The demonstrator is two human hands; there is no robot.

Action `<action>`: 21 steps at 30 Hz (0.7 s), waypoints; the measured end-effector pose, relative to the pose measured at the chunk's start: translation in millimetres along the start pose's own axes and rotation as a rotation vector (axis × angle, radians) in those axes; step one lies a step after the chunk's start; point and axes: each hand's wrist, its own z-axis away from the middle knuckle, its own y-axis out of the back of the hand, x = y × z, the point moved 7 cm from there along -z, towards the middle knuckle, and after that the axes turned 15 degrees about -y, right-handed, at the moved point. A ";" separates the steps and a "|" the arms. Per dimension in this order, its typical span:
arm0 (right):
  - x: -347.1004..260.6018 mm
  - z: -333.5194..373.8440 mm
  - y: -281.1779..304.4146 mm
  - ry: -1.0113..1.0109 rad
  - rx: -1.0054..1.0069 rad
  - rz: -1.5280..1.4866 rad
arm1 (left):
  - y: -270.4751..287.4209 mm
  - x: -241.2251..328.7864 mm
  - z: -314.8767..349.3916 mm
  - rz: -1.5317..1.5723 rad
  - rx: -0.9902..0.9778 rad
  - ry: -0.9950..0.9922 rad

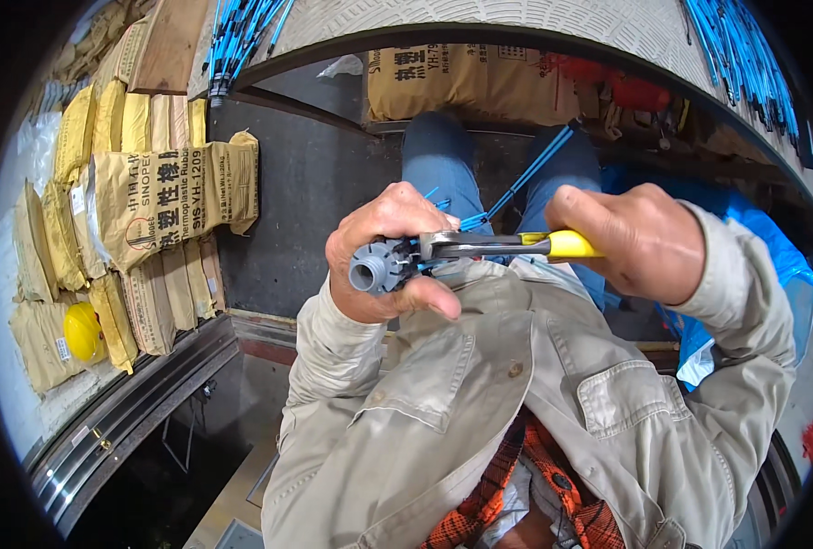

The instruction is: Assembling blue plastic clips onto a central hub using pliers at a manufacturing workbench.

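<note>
In front of my belly, my left hand (370, 224) is wrapped round a grey plastic fitting (376, 269) with a hollow, ribbed end. Thin blue tubes (530, 178) with dark tips run from the fitting up over my lap. My right hand (643, 240) grips the yellow handles of a pair of pliers (493, 245). Their metal head reaches across to the fitting, next to my left fingers. Whether the jaws bite on a tube is hidden by the tool and fingers.
A textured metal bench (507, 16) spans the far side, with blue tube bundles at its left (242, 41) and right (745, 55). Stacked paper sacks (164, 197) and a yellow hard hat (83, 331) are on the left. Blue plastic sheeting (773, 242) hangs on the right.
</note>
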 end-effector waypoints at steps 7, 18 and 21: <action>5.9 -8.0 -41.2 0.093 0.440 0.049 | 5.1 -0.9 -0.1 -0.017 0.101 0.032; 7.2 -1.5 25.5 0.019 -0.169 -0.432 | -5.7 3.1 -6.8 0.067 0.008 -0.023; -5.0 2.1 46.1 -0.022 -0.276 -0.155 | -13.6 4.9 -8.9 0.090 -0.050 -0.056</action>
